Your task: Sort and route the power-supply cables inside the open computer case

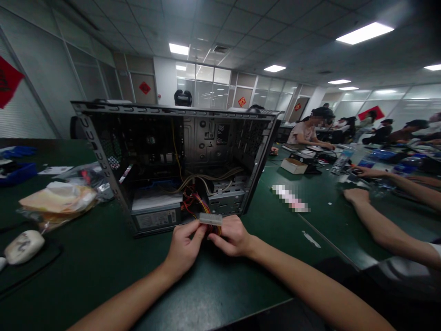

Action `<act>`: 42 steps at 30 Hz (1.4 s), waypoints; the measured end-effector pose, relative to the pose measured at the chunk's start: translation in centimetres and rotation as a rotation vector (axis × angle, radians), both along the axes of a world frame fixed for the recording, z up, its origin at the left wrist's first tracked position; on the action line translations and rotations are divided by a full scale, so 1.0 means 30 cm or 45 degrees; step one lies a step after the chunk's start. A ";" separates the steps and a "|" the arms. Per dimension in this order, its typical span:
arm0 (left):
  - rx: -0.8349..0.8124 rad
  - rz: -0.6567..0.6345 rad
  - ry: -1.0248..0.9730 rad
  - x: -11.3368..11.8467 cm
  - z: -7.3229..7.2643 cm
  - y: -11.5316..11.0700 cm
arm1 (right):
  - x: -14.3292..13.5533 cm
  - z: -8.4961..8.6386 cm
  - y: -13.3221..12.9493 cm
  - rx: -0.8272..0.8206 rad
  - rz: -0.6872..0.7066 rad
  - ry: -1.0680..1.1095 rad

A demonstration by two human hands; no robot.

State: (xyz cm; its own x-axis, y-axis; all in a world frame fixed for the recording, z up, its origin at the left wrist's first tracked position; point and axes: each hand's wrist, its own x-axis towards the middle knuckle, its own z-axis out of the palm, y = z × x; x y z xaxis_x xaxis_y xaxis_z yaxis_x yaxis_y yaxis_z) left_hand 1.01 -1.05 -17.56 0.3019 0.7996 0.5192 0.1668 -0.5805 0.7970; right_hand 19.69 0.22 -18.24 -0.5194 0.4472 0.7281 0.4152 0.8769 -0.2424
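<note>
An open computer case [263, 170] stands on the green table with its bare side facing me. In front of it, my left hand [184, 246] and my right hand [232, 236] are both closed on a white, wide power connector [211, 219]. Left fingers pinch its left end; the right fingers grip the right end and the cables just below. Red, yellow and black power cables [201, 202] run from the connector back into the case. A power supply [156, 219] with a label sits in the case's lower left corner. Grey cables [206, 178] loop above it.
Plastic bags [60, 200], a white mouse [25, 247] and a blue tray [19, 174] lie to the left. At the right are a co-worker's arm [382, 230], a water bottle [341, 160] and a small open box [294, 166]. The table's front edge is close.
</note>
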 end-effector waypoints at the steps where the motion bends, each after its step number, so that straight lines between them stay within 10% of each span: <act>1: -0.023 0.011 -0.023 -0.001 -0.002 0.002 | -0.001 -0.003 0.001 0.020 0.007 0.013; 25: 0.030 -0.162 0.023 -0.013 -0.021 0.017 | -0.020 0.013 -0.009 -0.307 0.073 0.258; 42: 0.210 -0.261 0.091 -0.012 -0.014 0.021 | 0.005 0.000 0.012 -0.090 0.095 0.010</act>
